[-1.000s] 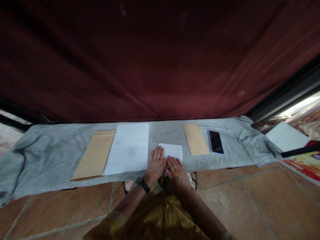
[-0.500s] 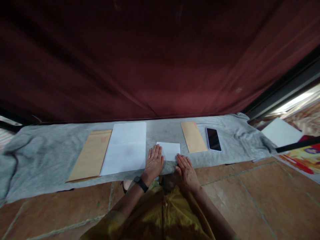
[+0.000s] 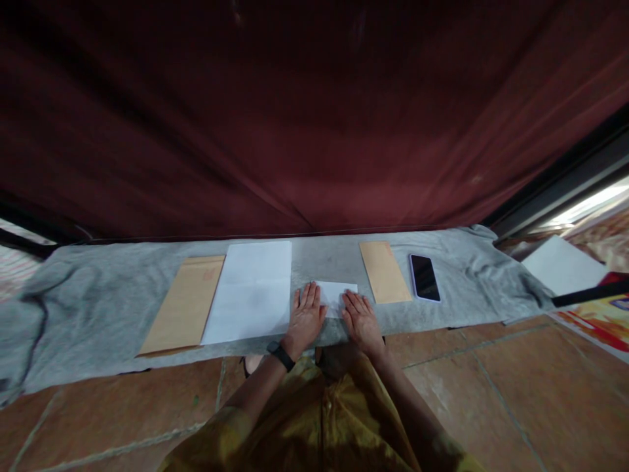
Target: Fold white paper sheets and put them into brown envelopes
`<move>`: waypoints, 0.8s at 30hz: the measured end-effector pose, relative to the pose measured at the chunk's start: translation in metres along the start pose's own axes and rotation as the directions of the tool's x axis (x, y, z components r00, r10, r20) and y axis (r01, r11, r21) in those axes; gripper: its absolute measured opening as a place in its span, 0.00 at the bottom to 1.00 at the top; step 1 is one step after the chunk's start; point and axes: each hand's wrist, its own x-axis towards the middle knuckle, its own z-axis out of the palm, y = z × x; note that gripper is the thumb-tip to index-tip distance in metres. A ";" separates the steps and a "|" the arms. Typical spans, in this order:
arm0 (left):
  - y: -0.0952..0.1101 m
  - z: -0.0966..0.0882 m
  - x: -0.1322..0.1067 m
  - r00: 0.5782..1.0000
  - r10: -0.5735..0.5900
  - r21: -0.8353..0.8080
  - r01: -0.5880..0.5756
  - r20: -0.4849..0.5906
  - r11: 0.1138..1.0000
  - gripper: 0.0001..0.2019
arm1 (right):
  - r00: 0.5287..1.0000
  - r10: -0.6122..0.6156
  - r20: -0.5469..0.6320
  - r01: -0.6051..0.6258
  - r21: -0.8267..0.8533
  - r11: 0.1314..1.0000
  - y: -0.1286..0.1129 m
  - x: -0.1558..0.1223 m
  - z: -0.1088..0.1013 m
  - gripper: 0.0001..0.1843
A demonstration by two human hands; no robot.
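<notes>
A small white piece of paper (image 3: 335, 298), seemingly folded, lies on the grey cloth between my hands. My left hand (image 3: 307, 316) rests flat over its left edge, fingers stretched out. On its right edge lies my right hand (image 3: 362, 321), also flat with fingers extended. Left of my left hand is a stack or sheet of large white paper (image 3: 250, 288), its lower right corner close to my wrist. Beyond that sits a large brown envelope (image 3: 183, 305). To the right of my right hand lies a smaller brown envelope (image 3: 386, 274).
A phone (image 3: 425, 278) with a pale purple edge lies right of the small envelope. The grey cloth (image 3: 98, 295) covers a long narrow surface. Behind it hangs a dark red curtain (image 3: 314, 131). Brown floor tiles (image 3: 442, 387) show in front; a dark frame bar stands at right.
My right hand has moved up and onto the right edge of the small paper. My left hand stays pressed on the left edge. The view has shifted slightly.
</notes>
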 end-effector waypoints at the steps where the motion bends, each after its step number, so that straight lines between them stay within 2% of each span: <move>1: -0.001 0.001 0.001 1.000 -0.002 0.000 0.002 0.002 1.000 0.29 | 1.000 0.012 0.001 -0.012 -0.008 1.000 0.002 0.001 0.001 0.26; 11: 0.004 0.001 0.013 1.000 0.005 -0.012 -0.005 -0.006 1.000 0.31 | 0.998 0.047 -0.052 -0.051 -0.087 0.995 0.005 0.003 0.008 0.27; 17: 0.010 0.000 0.006 1.000 0.016 -0.054 -0.016 -0.007 0.998 0.27 | 0.997 0.035 -0.066 -0.042 -0.100 0.994 0.007 0.002 0.013 0.32; 24: 0.002 -0.001 -0.002 0.999 -0.026 -0.058 0.024 -0.042 0.998 0.28 | 0.997 0.043 -0.070 -0.046 -0.044 0.998 0.008 0.002 0.011 0.31</move>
